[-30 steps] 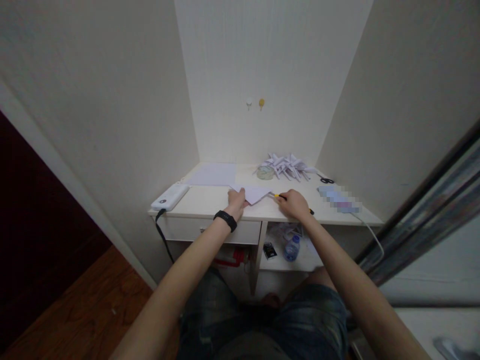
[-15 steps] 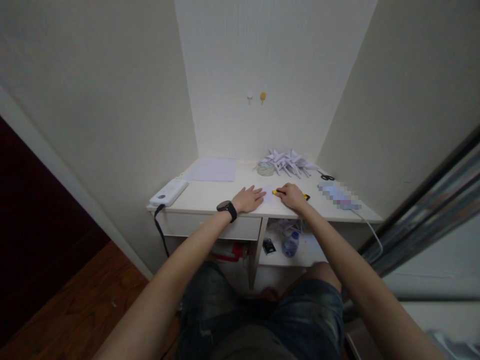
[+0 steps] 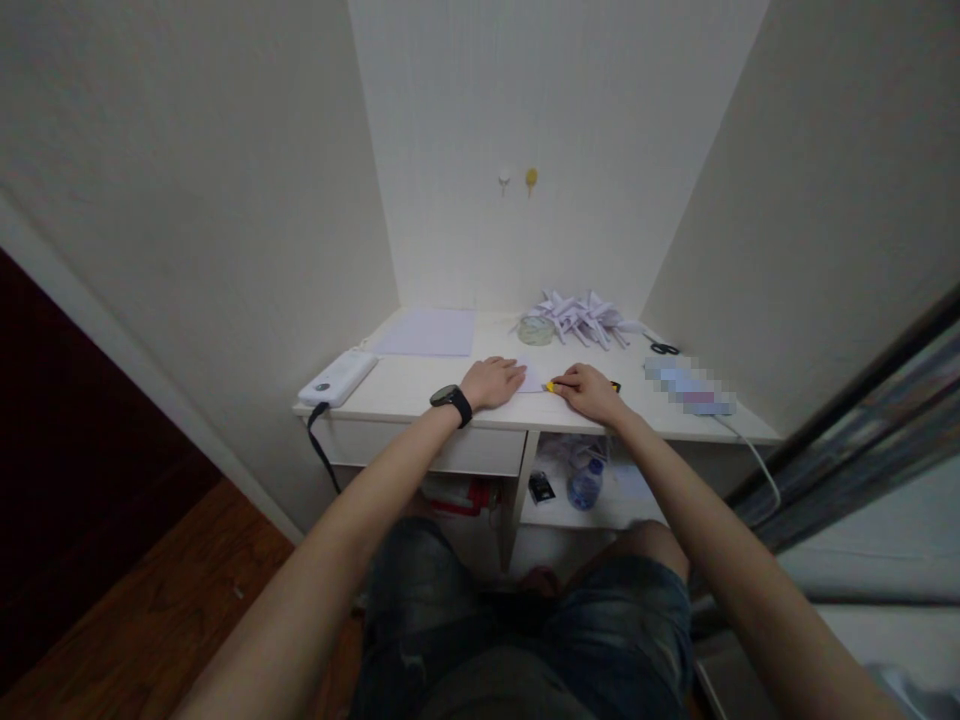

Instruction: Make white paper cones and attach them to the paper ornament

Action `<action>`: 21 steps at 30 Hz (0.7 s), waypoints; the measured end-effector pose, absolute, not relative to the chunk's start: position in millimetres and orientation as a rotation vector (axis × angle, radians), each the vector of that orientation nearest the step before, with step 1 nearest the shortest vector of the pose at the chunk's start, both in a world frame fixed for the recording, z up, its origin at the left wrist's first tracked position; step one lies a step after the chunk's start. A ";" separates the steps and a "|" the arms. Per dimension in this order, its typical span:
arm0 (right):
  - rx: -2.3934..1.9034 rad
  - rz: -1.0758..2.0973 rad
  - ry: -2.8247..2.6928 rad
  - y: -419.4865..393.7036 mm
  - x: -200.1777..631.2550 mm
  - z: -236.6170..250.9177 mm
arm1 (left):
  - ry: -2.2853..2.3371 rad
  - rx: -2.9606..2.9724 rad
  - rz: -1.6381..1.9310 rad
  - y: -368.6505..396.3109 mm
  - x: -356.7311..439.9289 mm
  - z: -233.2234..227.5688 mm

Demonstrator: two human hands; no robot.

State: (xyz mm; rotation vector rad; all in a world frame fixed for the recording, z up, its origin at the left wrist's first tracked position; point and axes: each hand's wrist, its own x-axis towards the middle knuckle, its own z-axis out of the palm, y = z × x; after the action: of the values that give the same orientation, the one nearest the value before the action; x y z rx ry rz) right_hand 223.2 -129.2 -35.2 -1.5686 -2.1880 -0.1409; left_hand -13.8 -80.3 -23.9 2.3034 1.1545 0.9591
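On the white desk (image 3: 405, 385) lies a small folded-looking piece of white paper (image 3: 531, 377). My left hand (image 3: 491, 382) rests flat over its left part, fingers stretched out, with a black watch (image 3: 452, 400) on the wrist. From the right, my right hand (image 3: 586, 392) grips a yellow and black utility knife (image 3: 551, 386). The knife's tip points left and is at the paper's lower right edge. Most of its handle is hidden under my fingers, and its black end (image 3: 616, 387) sticks out on the right.
Behind my hands are a roll of clear tape (image 3: 535, 331) and a pile of folded paper pinwheels (image 3: 589, 318). Paper sheets (image 3: 431, 332) and a power strip (image 3: 339, 378) lie left. Scissors (image 3: 664, 349) and a blurred-out phone-like object (image 3: 690, 387) lie right. A bottle (image 3: 585, 485) stands below.
My left hand has shifted slightly left and up on the paper. The knife tip is now lower along the paper, with my right hand still around it. The view has shifted a little.
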 end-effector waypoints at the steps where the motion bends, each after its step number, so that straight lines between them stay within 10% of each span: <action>1: -1.565 -0.143 -2.188 -129.1 223.1 -35.4 | 1.146 2.370 0.860 -78.2 -15.5 -23.4; 21: -1.391 -0.078 -2.232 -122.9 225.0 -42.0 | 1.230 2.330 0.632 -78.2 -27.2 -20.9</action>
State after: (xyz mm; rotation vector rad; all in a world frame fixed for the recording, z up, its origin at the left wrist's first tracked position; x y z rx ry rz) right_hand 225.0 -122.9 -42.0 -1.3907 -2.2323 -0.0783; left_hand -27.2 -78.2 -20.9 2.3298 1.2304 0.6320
